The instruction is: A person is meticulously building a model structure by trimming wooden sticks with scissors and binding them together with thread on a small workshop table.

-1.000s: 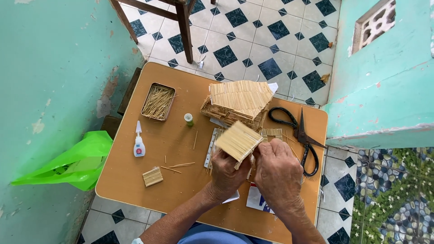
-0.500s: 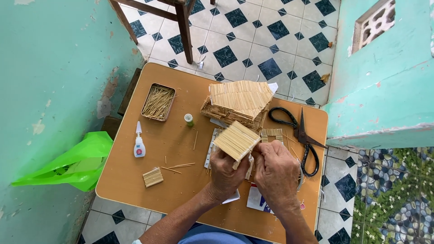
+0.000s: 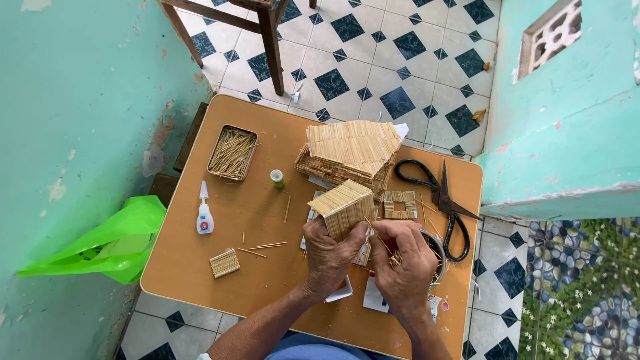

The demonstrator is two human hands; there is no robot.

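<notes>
My left hand [image 3: 328, 257] grips a small house-shaped block of thin wooden sticks [image 3: 343, 208] from below, holding it just above the orange table [image 3: 200, 287]. My right hand [image 3: 403, 263] is beside it, fingers pinched on a thin wooden stick [image 3: 377, 239] that points toward the block's lower right edge. Behind them stands a bigger stick house [image 3: 350, 155]. A small square stick frame [image 3: 400, 205] lies to its right.
A tin of loose sticks [image 3: 233, 153], a small green-capped bottle [image 3: 277, 178], a white glue bottle [image 3: 204, 217], a flat stick panel [image 3: 225, 263] and black scissors [image 3: 440, 200] lie on the table. A green plastic bag [image 3: 107, 243] sits left. A wooden chair [image 3: 257, 20] stands beyond.
Both hands stay together at the small stick block. The right hand has shifted slightly and now brings a thin stick up against the block's lower side.
</notes>
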